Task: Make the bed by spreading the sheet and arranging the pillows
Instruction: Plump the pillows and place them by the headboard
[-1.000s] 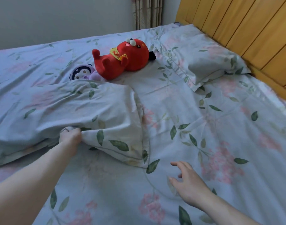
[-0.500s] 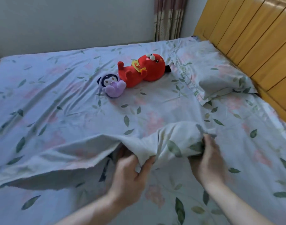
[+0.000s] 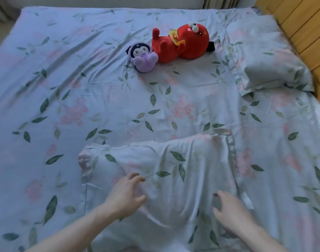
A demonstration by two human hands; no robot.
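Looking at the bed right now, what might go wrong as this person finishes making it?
The near pillow lies mid-bed, far from the headboard; dragging it there could rumple the sheet, which already shows creases. Both the left hand and right hand are open over it, so a loose grab might slip. The red plush toy and purple plush toy sit near the far pillow and may get bumped.

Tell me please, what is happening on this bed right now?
A person is making the bed. Both the left hand and the right hand rest with loose fingers on a floral pillow lying near them on the blue floral sheet. A second floral pillow lies by the wooden headboard, beside a red plush toy and a purple one.
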